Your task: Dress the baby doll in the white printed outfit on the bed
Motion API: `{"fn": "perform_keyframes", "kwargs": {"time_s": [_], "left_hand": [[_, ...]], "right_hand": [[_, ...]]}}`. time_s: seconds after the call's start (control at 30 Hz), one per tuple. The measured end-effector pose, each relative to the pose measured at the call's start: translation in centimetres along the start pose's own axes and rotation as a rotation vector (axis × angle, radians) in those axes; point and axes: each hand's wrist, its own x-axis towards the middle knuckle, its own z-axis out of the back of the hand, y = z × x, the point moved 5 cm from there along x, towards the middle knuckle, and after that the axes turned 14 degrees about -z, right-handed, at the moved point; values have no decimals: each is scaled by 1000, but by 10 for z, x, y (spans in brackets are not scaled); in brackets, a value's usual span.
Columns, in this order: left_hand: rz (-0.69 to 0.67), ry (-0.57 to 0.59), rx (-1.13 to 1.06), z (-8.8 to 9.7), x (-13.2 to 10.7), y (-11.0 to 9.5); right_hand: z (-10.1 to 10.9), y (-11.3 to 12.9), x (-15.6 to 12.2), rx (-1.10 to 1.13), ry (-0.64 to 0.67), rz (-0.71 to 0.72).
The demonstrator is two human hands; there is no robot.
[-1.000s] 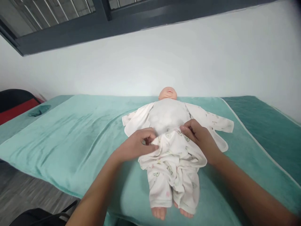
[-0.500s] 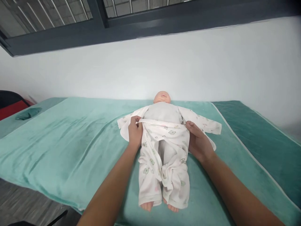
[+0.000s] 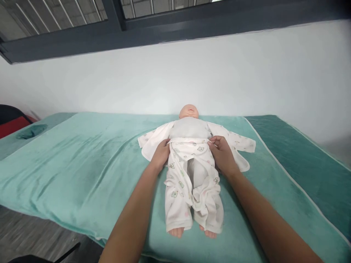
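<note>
A baby doll (image 3: 189, 111) lies on its back on a teal blanket (image 3: 82, 164), head toward the wall and bare feet toward me. It wears printed white trousers (image 3: 182, 190), and an open white jacket (image 3: 236, 144) is spread under its grey torso. My left hand (image 3: 160, 153) is closed on the trousers' waistband at the doll's left-side hip. My right hand (image 3: 222, 153) grips the waistband at the other hip. Both hands sit at the doll's waist.
The blanket covers a darker green mattress (image 3: 307, 153) that runs along a white wall (image 3: 175, 73). A dark window frame (image 3: 164, 29) is above. A black and red object (image 3: 11, 120) stands at the far left. Grey floor (image 3: 24, 237) shows at lower left.
The bunched trousers were pulled up from the doll's hips to its waist. My hands first spread apart to the sides, then settled inward at the waistband.
</note>
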Motion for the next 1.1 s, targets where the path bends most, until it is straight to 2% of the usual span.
{"fn": "perform_keyframes", "kwargs": {"time_s": [0.1,0.17,0.33,0.4,0.47,0.73,0.8,0.97,1.03,1.1], "left_hand": [[112,112,-192,-12,-8,-5],[155,107,-245,-14,-10,-6],[135,123,-300,-14,-8,-4],[127,151,-322,-14,-7,-3],[138,171,-337,-13,-6,-1],[155,224,-364,-13,-5,0],[140,204,-362,-13,-5,0],[114,180,-340,-11,-6,0],[109,181,-335,-11,-6,2],[91,190,-317,-10,-5,4]], "right_hand": [[5,-3,3,-20,34,-77],[7,-3,3,-43,119,-130],[7,5,-6,25,451,-130],[5,9,-11,60,528,-109],[4,12,-14,61,545,-116],[-1,14,-14,13,530,-158],[0,8,-9,-46,451,-121],[6,-8,6,-145,153,-85],[8,-11,9,-175,89,-87],[8,-12,9,-195,86,-106]]}}
